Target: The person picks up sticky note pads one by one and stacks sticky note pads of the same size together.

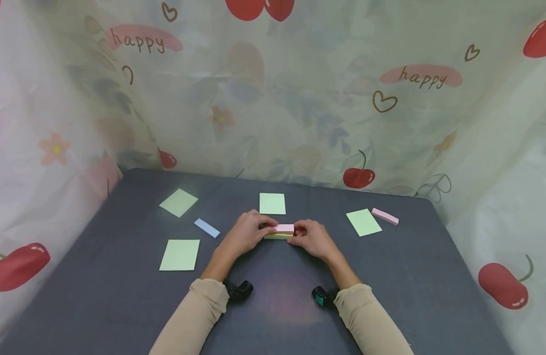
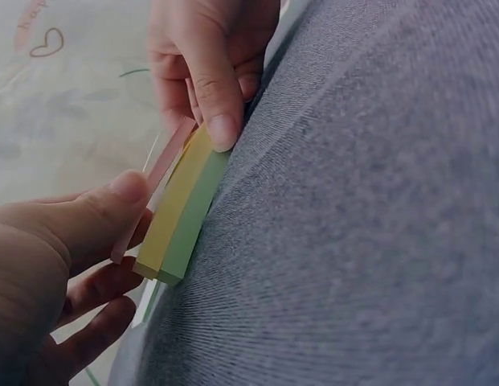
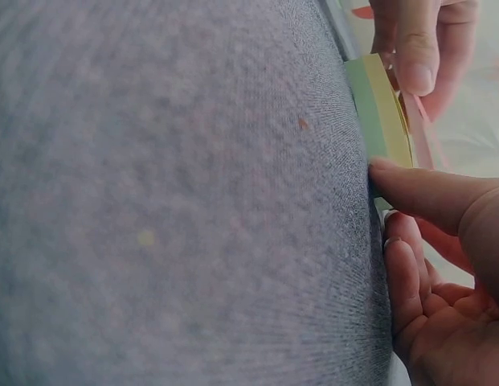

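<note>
Near the middle of the table, both hands hold a small stack of narrow sticky note pads. The left hand pinches the pink pad at its left end. That pink pad tilts slightly away from the yellow pad in the left wrist view, with a narrow gap between them. Beneath the yellow pad lies a green pad, flush against it and low on the table. The right hand grips the right end of the yellow and green pads, its thumb across their edges.
Several pale green square notes lie about: one behind the hands, others at left and right. A narrow blue pad lies left of the left hand. Another pink pad is at far right. A printed curtain surrounds the dark table.
</note>
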Motion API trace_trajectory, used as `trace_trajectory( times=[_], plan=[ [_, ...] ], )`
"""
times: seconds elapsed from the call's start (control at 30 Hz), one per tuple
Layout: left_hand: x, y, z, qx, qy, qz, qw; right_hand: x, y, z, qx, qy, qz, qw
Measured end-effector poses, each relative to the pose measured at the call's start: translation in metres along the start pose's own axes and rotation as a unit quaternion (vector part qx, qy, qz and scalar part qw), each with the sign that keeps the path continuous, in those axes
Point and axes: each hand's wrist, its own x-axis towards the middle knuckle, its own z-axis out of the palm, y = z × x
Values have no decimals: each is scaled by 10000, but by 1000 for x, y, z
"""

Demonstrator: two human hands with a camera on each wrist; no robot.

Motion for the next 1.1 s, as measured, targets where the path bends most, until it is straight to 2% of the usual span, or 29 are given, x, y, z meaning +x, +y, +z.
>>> trace_trajectory(
  times=[0.27,0.5,0.73,1.1],
  plan=[
    [-2,-4,4,-246,-148,-62,9996,-1,0,0,52,25,74,10000],
    [-4,-13,-4,-682,-330,-452,9961,-2,0,1,207,-33,73,9998],
    [-4,-17,-9,-612,-484,-564,9954,-2,4,-3,1025,-219,193,9943],
    [-4,-19,-5,-557,-471,-596,9956,-2,5,-5,1037,-211,234,9941]
  ],
)
